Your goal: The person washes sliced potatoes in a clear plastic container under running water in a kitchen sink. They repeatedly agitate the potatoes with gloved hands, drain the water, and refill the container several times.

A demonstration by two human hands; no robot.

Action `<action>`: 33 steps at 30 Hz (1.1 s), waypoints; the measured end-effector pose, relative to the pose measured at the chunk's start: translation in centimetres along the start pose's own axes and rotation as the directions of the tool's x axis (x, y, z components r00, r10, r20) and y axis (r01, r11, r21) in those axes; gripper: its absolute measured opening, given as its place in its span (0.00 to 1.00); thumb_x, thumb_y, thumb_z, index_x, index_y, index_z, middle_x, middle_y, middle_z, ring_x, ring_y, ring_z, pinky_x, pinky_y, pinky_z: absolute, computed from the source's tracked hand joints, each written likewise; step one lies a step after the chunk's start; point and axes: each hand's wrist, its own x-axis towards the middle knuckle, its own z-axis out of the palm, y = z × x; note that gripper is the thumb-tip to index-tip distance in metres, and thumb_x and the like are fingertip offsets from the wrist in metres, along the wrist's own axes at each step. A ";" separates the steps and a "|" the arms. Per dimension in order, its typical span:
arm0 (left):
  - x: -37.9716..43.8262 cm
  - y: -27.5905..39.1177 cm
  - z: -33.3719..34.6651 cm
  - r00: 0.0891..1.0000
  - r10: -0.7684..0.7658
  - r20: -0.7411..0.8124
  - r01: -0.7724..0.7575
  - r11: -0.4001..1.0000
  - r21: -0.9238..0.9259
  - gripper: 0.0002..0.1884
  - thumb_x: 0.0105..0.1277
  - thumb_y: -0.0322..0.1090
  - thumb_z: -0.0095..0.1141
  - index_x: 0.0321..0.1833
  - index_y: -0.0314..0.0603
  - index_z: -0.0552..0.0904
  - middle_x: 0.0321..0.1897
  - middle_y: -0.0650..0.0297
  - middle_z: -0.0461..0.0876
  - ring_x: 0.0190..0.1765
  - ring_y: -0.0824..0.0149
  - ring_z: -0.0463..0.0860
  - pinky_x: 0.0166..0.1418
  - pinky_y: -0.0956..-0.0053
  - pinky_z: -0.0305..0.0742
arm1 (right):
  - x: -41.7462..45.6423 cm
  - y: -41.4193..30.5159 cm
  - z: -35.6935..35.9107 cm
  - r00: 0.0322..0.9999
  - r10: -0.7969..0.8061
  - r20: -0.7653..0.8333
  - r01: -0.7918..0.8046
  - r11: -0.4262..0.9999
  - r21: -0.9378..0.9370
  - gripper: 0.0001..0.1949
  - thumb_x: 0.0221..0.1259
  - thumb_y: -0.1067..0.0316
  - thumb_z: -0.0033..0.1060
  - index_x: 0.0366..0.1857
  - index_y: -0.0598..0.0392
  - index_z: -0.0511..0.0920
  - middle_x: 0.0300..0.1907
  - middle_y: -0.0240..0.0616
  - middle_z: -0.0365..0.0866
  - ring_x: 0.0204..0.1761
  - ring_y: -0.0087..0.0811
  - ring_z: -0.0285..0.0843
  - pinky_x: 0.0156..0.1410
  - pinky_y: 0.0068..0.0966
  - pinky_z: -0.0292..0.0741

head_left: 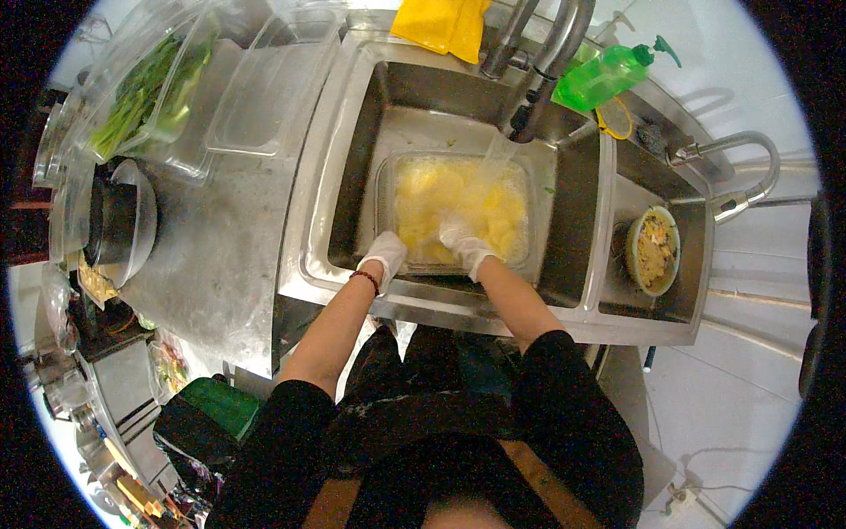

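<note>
A clear plastic tub stands in the large steel sink basin, with yellow pieces, perhaps sliced potato, under cloudy water. Water runs into it from a pull-down faucet. My left hand, in a whitish glove with a dark red bead bracelet above it, is at the tub's near left corner; its fingertips are hard to make out. My right hand, gloved alike, dips into the water among the yellow pieces. Its fingers are blurred, and whether they hold any piece is hidden.
Clear containers, one with green stalks, and a dark pot stand on the steel counter at left. A yellow cloth and green pump bottle are behind the basin. The right basin holds a food-filled bowl.
</note>
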 end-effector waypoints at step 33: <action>-1.2 0.3 -1.2 0.976 0.215 0.024 -0.212 0.932 0.294 0.08 0.46 0.33 0.60 0.30 0.41 0.83 0.26 0.52 0.81 0.35 0.53 0.82 0.39 0.65 0.77 | -2.5 1.9 -2.1 0.976 0.148 -0.159 -0.077 0.920 0.385 0.21 0.57 0.47 0.47 0.39 0.56 0.78 0.38 0.48 0.79 0.39 0.45 0.77 0.45 0.37 0.72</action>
